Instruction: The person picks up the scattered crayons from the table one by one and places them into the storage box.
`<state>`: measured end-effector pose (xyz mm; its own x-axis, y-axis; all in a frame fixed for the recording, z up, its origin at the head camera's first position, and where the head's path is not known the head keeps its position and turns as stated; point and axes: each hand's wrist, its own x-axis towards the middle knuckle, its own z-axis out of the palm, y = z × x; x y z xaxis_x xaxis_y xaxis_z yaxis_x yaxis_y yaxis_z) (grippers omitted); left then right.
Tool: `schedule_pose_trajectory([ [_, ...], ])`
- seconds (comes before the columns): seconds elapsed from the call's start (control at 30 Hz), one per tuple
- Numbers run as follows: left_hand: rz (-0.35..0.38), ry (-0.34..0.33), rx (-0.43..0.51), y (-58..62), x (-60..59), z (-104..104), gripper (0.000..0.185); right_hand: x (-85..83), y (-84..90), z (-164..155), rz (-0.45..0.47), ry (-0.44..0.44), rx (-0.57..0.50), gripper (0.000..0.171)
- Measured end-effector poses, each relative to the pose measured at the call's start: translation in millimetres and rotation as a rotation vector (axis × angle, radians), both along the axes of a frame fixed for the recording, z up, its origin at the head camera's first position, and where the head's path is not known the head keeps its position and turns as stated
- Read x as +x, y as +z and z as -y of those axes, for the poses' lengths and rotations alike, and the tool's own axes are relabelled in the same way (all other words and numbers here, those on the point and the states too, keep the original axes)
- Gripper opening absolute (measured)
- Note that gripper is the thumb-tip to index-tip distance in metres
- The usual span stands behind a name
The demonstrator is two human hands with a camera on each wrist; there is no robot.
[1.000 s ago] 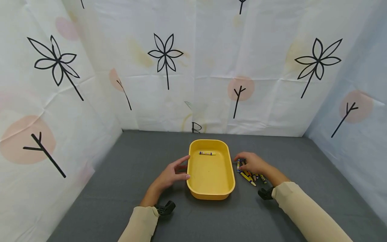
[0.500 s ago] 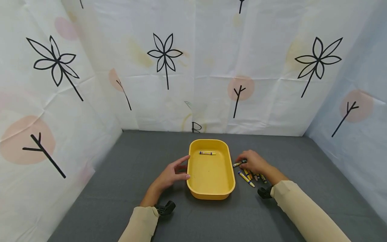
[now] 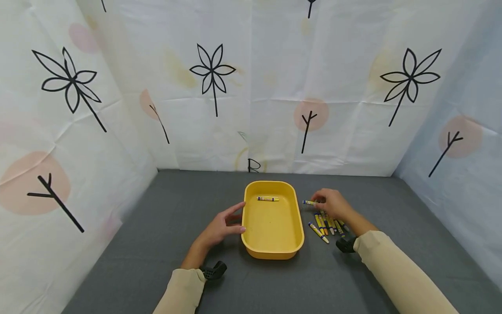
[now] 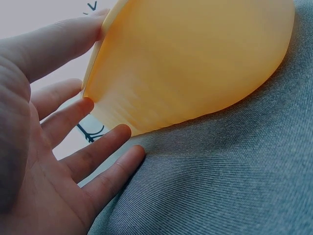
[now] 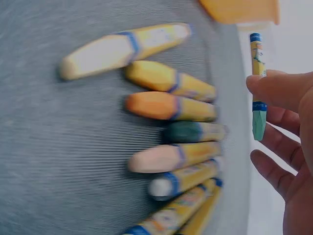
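Note:
A yellow tray (image 3: 246,226) stands on the grey cloth with one crayon (image 3: 268,199) lying at its far end. My left hand (image 3: 221,226) rests open against the tray's left wall (image 4: 186,63), fingers (image 4: 105,147) straight. My right hand (image 3: 332,203) is lifted just right of the tray and pinches a teal crayon (image 3: 308,202) between thumb and fingers (image 5: 276,90); the same crayon (image 5: 257,88) shows clearly in the right wrist view. Below that hand, several crayons (image 3: 327,225) lie in a row on the cloth, seen close up as a row of crayons (image 5: 171,127).
White sheets printed with flowers and twigs (image 3: 213,74) wall in the grey surface (image 3: 164,209) on three sides. A black wrist strap (image 3: 211,271) shows at my left sleeve, another black strap (image 3: 346,244) at my right.
My right hand has picked a crayon out of the pile and lifted it up and back, beside the tray's far right corner. The left hand has stayed on the tray.

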<state>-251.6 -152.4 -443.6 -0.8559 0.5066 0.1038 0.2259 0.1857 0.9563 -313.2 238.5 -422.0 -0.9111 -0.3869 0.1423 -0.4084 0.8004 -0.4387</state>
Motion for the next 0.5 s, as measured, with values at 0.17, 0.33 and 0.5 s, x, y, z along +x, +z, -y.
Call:
schedule_pose_trajectory([
  [0.17,-0.015,0.015,0.004,-15.3,-7.7,2,0.076,-6.2,14.8,4,-0.028,-0.049,-0.045,0.012],
  [0.33,-0.016,0.021,0.007,-17.5,-7.0,3,0.074,-14.8,33.8,12,-0.037,-0.042,-0.091,0.014],
  [0.5,-0.004,0.027,0.004,-16.9,-6.9,1,0.074,-19.5,53.3,30,-0.017,0.003,-0.135,0.016],
])
